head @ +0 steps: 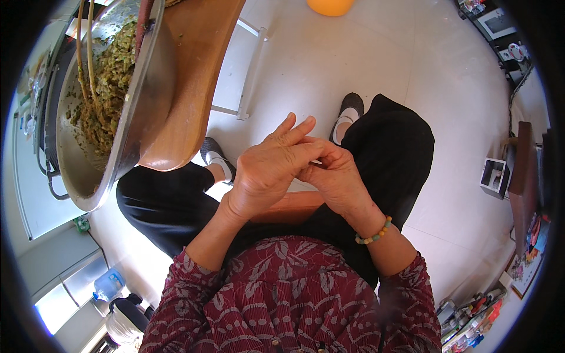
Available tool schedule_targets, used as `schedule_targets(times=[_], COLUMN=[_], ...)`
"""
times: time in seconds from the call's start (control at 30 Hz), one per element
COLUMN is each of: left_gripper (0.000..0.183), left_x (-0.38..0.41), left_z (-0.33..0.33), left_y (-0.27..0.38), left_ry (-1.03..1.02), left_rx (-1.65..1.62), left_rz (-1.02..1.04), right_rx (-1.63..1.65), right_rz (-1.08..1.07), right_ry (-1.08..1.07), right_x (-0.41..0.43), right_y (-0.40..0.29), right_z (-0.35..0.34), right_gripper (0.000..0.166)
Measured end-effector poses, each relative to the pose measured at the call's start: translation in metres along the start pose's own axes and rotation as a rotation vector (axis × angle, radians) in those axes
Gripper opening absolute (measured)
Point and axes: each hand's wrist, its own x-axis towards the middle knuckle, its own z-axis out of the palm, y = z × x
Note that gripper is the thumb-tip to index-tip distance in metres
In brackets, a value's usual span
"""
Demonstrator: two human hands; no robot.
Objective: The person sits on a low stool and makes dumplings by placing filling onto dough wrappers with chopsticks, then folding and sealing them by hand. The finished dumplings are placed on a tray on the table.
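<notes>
My left hand [267, 170] and my right hand [337, 174] meet above my lap, their fingers touching and overlapping. Whether something small lies between the fingertips is hidden. A beaded bracelet [374, 236] circles my right wrist. To the left, a large metal bowl [152, 95] stands on a wooden table [194, 84]. Inside it is a chopped green and brown mixture [108, 92], with a pair of chopsticks [90, 57] stuck into it. A dark reddish handle [143, 24] rests by the bowl's rim.
A wooden stool seat [289, 206] shows between my legs. A metal frame [247, 75] stands on the floor beyond the table, and an orange round object [331, 5] lies at the top. A blue water bottle [109, 284] is at lower left; a small box [493, 178] is at right.
</notes>
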Motion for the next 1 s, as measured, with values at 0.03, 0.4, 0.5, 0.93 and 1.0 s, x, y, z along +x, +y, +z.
schedule_targets(times=[0.03, 0.4, 0.5, 0.93, 1.0], left_gripper=[0.045, 0.049, 0.051, 0.048, 0.040], left_x=[-0.001, -0.003, -0.005, -0.008, -0.007], left_z=[0.000, -0.001, -0.001, 0.000, 0.000], left_y=[0.000, -0.004, -0.002, -0.018, -0.018], left_ry=[-0.002, 0.021, -0.010, -0.075, -0.090], left_rx=[-0.004, 0.023, -0.060, 0.052, 0.089], left_rz=[-0.003, 0.036, -0.040, 0.010, 0.045], right_rx=[-0.009, 0.042, 0.012, -0.013, -0.020], right_rz=[0.000, -0.011, 0.014, 0.087, 0.070], right_ry=[0.001, 0.000, 0.017, -0.020, -0.060], right_x=[0.000, 0.001, 0.001, 0.002, 0.002], right_y=[0.001, -0.003, -0.001, -0.003, 0.003], right_z=[-0.001, 0.004, 0.000, -0.001, -0.007], right_gripper=[0.032, 0.034, 0.036, 0.040, 0.043])
